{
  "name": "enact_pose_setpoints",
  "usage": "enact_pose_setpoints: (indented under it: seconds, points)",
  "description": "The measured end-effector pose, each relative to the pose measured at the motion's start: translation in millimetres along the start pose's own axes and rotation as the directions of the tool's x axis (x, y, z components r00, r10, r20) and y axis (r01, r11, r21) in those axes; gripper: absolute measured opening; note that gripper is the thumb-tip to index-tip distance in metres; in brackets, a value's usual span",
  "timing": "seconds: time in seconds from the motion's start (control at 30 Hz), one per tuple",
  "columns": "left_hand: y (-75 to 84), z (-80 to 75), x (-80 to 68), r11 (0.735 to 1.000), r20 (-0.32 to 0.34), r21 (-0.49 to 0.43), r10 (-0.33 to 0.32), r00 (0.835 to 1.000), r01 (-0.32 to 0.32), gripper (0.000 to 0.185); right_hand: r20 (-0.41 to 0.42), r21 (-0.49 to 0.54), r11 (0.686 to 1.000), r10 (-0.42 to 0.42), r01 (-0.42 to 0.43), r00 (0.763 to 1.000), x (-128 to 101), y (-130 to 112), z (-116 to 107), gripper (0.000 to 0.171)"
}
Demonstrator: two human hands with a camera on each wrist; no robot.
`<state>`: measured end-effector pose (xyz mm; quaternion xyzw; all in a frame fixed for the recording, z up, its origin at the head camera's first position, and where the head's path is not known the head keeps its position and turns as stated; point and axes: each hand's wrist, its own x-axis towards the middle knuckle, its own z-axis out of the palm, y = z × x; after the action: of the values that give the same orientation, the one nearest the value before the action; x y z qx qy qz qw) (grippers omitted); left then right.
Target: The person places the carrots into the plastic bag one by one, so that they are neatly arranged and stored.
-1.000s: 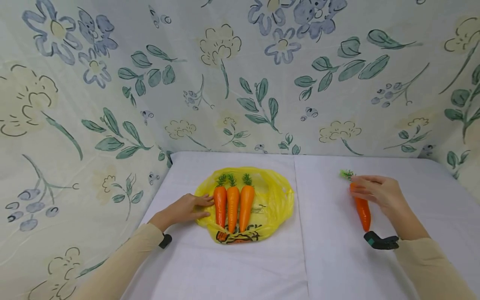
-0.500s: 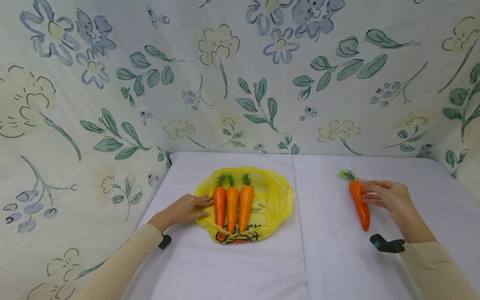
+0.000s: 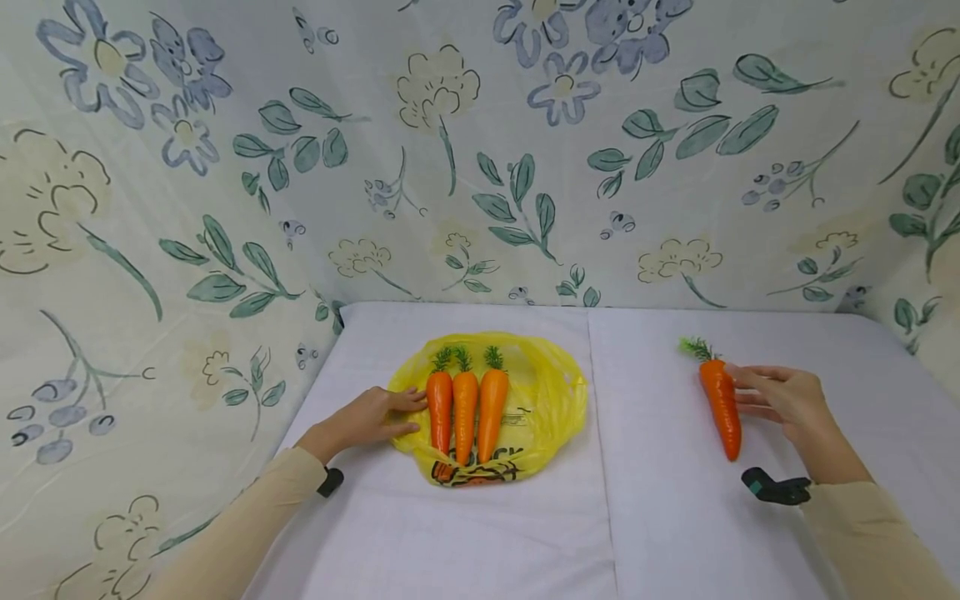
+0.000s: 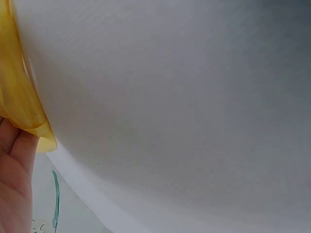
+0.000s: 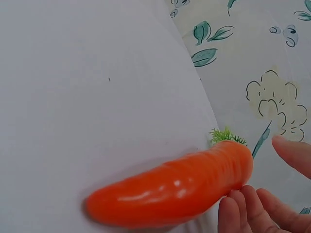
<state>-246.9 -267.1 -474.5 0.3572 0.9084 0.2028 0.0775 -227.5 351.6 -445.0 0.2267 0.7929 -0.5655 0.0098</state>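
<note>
Three orange carrots (image 3: 465, 408) with green tops lie side by side on a yellow plastic bag (image 3: 547, 400). My left hand (image 3: 375, 414) rests on the bag's left edge with fingers extended, its fingertips close to the leftmost carrot. In the left wrist view, fingers (image 4: 22, 150) meet the yellow film; their tips are partly hidden. A single carrot (image 3: 721, 408) lies tilted on the table to the right. Beside it is my right hand (image 3: 787, 400), its thumb apart and its fingers loosely bent. The right wrist view shows these fingers (image 5: 257, 208) near the carrot's thick end, holding nothing.
A white cloth (image 3: 540, 533) covers the table, with a seam running between the bag and the lone carrot. Floral fabric (image 3: 517, 167) hangs behind the table and along its sides.
My right hand has let go of the single carrot and drawn back to its right side. The carrot stays nearly in place. The left hand and the bag have not visibly moved.
</note>
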Motion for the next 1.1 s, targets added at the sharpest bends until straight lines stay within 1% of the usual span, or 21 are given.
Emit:
enact_pose_setpoints:
  seconds: [0.13,0.23,0.4,0.7,0.9,1.1]
  points:
    - [0.4,0.0,-0.5,1.0,0.003,-0.005,-0.008,1.0,0.008,0.048,0.004,0.015,0.999,0.033,-0.033,0.999,2.1,1.3,0.4,0.082]
    - [0.6,0.1,-0.7,1.0,0.005,-0.009,-0.01,1.0,0.01,0.048,0.019,-0.013,0.998,0.06,-0.059,0.998,2.7,1.3,1.2,0.086]
    - [0.4,0.5,-0.6,1.0,0.004,-0.009,-0.007,1.0,0.007,0.048,0.022,-0.024,0.995,0.097,-0.097,0.995,4.3,2.6,3.1,0.083]
    - [-0.4,1.5,0.1,1.0,0.006,-0.024,-0.006,1.0,0.006,0.047,0.037,-0.044,0.996,0.08,-0.079,0.996,7.1,8.2,6.5,0.083]
    - [0.7,0.1,-0.4,1.0,0.0,-0.02,-0.014,1.0,0.014,0.049,0.045,-0.074,0.995,0.075,-0.071,0.996,9.7,10.4,9.6,0.087]
    - [2.9,-1.2,0.2,1.0,-0.004,-0.019,0.004,1.0,-0.005,0.049,0.064,-0.137,0.989,0.066,-0.057,0.996,9.9,12.0,10.4,0.092]
